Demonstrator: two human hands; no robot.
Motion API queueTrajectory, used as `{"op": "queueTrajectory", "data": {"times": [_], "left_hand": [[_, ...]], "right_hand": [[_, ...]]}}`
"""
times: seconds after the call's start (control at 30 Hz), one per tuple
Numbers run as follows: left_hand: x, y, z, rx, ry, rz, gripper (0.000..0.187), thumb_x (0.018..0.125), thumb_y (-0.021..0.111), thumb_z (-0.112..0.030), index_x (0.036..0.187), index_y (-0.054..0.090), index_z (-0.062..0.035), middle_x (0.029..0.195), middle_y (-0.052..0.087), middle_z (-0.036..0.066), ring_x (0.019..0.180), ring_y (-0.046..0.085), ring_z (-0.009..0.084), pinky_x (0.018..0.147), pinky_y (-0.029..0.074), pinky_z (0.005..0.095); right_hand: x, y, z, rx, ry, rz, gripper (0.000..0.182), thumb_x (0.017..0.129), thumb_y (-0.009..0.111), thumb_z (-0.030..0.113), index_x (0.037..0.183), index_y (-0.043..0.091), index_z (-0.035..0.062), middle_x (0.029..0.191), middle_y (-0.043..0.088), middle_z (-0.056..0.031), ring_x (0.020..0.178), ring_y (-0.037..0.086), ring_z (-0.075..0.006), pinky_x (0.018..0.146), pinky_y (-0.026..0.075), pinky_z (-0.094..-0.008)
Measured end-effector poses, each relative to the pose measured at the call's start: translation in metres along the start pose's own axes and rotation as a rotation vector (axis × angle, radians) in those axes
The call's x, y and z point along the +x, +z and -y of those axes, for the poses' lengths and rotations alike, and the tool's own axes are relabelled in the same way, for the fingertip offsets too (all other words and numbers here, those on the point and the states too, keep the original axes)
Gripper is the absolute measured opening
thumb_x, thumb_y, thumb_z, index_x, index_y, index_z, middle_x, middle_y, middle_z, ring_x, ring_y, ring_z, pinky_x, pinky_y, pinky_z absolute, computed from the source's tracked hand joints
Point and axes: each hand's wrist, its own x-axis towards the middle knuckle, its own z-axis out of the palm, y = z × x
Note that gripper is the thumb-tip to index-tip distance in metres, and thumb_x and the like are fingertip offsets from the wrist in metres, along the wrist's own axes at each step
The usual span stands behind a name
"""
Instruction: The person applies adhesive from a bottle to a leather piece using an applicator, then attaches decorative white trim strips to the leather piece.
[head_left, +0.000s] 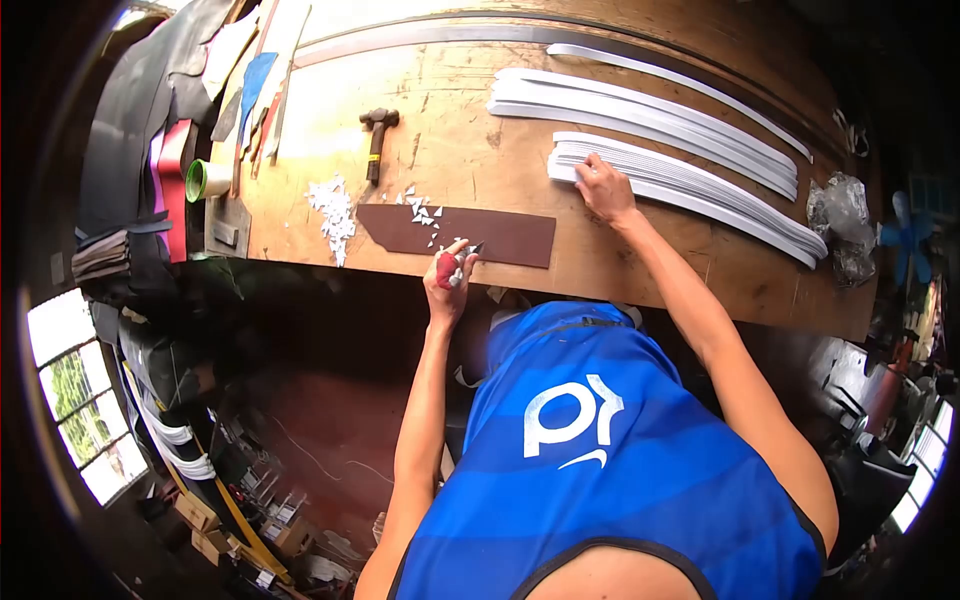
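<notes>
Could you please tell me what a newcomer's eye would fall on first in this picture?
Most likely the bright blue shirt with its white lettering, filling the lower middle. Next come the long white strips across the right of the wooden bench, with the right hand at the left end of the nearest bundle. Then the left hand, with red on one finger, by the brown sheet near bench centre.

Head camera: sat on the person's own head, giving the single view.
Facing: looked forward and steeply down, past the blue shirt to the counter.
Nearness: shirt lay closest, filling the lower middle; hands and counter lay farther, at arm's reach.
Edges: bowed widely, darkening at the corners, and took in a window at left.
</notes>
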Motion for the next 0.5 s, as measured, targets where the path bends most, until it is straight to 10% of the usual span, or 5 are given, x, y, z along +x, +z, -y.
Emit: {"op": "queueTrajectory", "data": {"times": [0.2, 0.33, 0.37, 0.5], "left_hand": [[-0.017, -0.007, 0.016, -0.077, -0.101, 0.073, 0.019, 0.094, 0.072, -0.012, 0.11, 0.073, -0.0038, 0.068, 0.061, -0.001, 0.062, 0.047, 0.0031, 0.056, 0.039, 0.0223], [-0.034, 0.004, 0.017, -0.205, 0.015, 0.133, 0.019, 0.092, 0.073, -0.01, 0.11, 0.074, -0.0039, 0.067, 0.059, -0.002, 0.06, 0.044, 0.0018, 0.053, 0.036, 0.0234], [-0.04, 0.007, 0.031, -0.174, -0.02, 0.202, 0.025, 0.09, 0.074, -0.012, 0.115, 0.072, -0.007, 0.083, 0.072, 0.012, 0.069, 0.067, 0.0141, 0.064, 0.052, 0.0284], [-0.022, -0.019, 0.036, -0.069, -0.193, 0.109, 0.021, 0.096, 0.069, -0.012, 0.114, 0.071, -0.0017, 0.081, 0.072, 0.003, 0.071, 0.058, 0.0039, 0.063, 0.048, 0.0254]], "right_hand": [[-0.015, -0.031, 0.042, 0.275, 0.003, 0.15, 0.027, 0.079, 0.077, 0.022, 0.103, 0.068, 0.0115, 0.102, 0.067, -0.0066, 0.096, 0.065, -0.0303, 0.081, 0.055, -0.0416], [-0.033, -0.027, 0.066, 0.314, -0.016, 0.456, 0.03, 0.08, 0.076, 0.025, 0.105, 0.066, 0.0134, 0.099, 0.069, -0.0062, 0.099, 0.063, -0.0293, 0.085, 0.052, -0.0413], [-0.037, -0.022, 0.066, 0.31, -0.015, 0.461, 0.03, 0.08, 0.076, 0.025, 0.105, 0.066, 0.0134, 0.099, 0.069, -0.0062, 0.099, 0.063, -0.0293, 0.085, 0.052, -0.0413], [-0.041, -0.016, 0.066, 0.317, -0.049, 0.473, 0.032, 0.078, 0.077, 0.026, 0.106, 0.066, 0.0139, 0.101, 0.07, -0.0045, 0.1, 0.063, -0.0291, 0.086, 0.052, -0.0418]]}}
